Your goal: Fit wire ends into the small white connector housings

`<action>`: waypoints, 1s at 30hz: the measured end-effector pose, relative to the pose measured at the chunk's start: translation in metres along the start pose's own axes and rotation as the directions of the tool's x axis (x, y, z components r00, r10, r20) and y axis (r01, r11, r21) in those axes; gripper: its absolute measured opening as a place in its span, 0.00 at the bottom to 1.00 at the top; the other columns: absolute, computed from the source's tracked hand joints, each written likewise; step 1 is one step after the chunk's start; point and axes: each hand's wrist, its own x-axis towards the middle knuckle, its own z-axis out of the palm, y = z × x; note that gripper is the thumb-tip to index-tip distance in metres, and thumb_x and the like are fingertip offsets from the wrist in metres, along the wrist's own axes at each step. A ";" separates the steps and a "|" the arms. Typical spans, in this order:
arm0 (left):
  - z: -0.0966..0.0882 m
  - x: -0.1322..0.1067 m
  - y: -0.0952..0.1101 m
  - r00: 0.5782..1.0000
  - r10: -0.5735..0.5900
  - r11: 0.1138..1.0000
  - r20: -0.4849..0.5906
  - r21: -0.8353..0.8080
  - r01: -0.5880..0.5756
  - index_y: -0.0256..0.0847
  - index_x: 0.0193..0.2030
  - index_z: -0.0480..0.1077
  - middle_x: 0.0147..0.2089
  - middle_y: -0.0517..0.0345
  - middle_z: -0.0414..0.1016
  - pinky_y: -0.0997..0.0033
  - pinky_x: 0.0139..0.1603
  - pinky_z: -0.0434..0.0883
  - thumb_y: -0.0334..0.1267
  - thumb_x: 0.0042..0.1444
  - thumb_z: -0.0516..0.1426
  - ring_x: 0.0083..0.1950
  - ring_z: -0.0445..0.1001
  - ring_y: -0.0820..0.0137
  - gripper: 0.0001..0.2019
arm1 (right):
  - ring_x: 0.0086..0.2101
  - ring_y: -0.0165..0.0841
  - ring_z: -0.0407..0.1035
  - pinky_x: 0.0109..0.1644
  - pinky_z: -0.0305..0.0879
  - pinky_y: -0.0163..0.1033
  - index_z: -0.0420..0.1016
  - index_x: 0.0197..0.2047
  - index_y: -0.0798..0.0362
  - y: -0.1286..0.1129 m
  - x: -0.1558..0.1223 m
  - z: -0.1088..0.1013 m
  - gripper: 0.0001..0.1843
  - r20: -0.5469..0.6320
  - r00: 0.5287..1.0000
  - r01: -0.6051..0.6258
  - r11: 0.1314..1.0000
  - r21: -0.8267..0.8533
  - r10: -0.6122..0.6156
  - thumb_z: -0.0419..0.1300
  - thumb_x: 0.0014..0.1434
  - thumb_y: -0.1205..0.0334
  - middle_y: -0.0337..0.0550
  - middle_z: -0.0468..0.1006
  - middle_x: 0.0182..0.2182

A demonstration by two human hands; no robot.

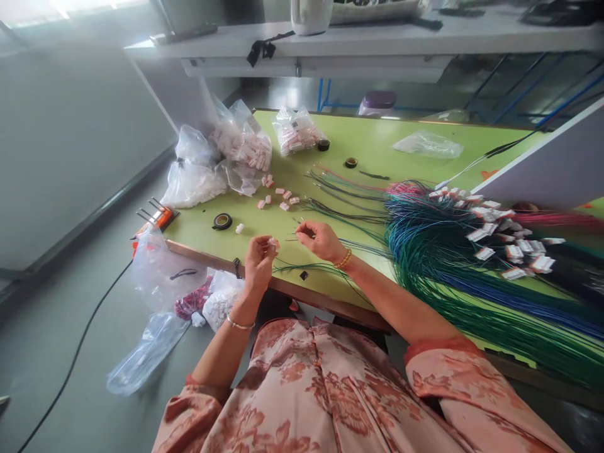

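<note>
My left hand [258,263] is closed in a pinch on a small white plastic connector housing [272,243], above the table's near edge. Just to its right, my right hand [323,240] has thumb and forefinger pressed together at thin wire ends, seemingly gripping a wire; the fingers partly hide it. Green wires [306,267] lie below the right hand, and dark wires [349,210] reach in from the big bundle beyond it. A loose white connector [240,228] rests left of my hands. Farther back are several orange-and-white connectors [284,206].
A thick bundle of green and blue wires [415,233] with white connectors [514,251] covers the right side. Bags of connectors [245,141] stand at the back left. Tape rolls [222,221] lie on the green table [358,135]. An orange device with metal prongs [163,218] sits at the left corner.
</note>
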 end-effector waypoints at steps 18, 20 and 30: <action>0.032 0.000 0.008 0.874 -0.334 0.712 0.353 -0.513 0.480 0.40 0.41 0.72 0.37 0.58 0.73 0.77 0.39 0.70 0.31 0.51 0.64 0.36 0.72 0.77 0.11 | 0.22 0.26 0.57 0.28 0.52 0.33 0.68 0.30 0.54 -0.021 -0.034 -0.015 0.11 -0.044 0.995 0.080 0.977 -0.199 -0.091 0.54 0.59 0.56 0.37 0.70 0.20; 0.033 0.000 0.008 0.874 -0.331 0.720 0.354 -0.505 0.477 0.40 0.41 0.73 0.37 0.58 0.73 0.77 0.40 0.70 0.32 0.50 0.65 0.36 0.72 0.77 0.11 | 0.22 0.26 0.57 0.28 0.51 0.33 0.68 0.30 0.54 -0.021 -0.035 -0.015 0.11 -0.042 0.996 0.074 0.977 -0.198 -0.084 0.54 0.59 0.55 0.36 0.69 0.20; 0.039 -0.002 0.004 0.944 -0.231 0.868 0.236 -0.387 0.310 0.40 0.40 0.73 0.36 0.59 0.76 0.77 0.38 0.68 0.39 0.43 0.70 0.35 0.73 0.77 0.17 | 0.20 0.25 0.54 0.26 0.50 0.33 0.66 0.28 0.53 -0.016 -0.035 -0.014 0.13 -0.032 0.999 0.026 0.995 -0.097 -0.029 0.54 0.58 0.54 0.35 0.67 0.20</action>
